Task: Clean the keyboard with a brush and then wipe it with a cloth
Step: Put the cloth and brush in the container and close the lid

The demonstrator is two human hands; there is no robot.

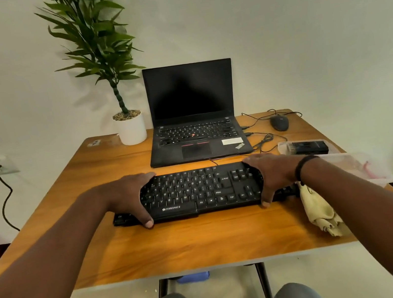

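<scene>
Black keyboard [197, 191] gripped by left hand [126, 195] and right hand [271, 174].

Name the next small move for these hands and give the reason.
Probably the right hand should let go of the keyboard and reach for the clear box at the table's right, which seems to hold the brush. Both hands grip the keyboard's ends, left hand included, neither holds a tool, and the cloth lies unused beside it.

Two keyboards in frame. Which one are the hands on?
The separate black keyboard nearest the person; left hand and right hand grip its ends. The laptop behind it has its own keyboard, untouched.
</scene>
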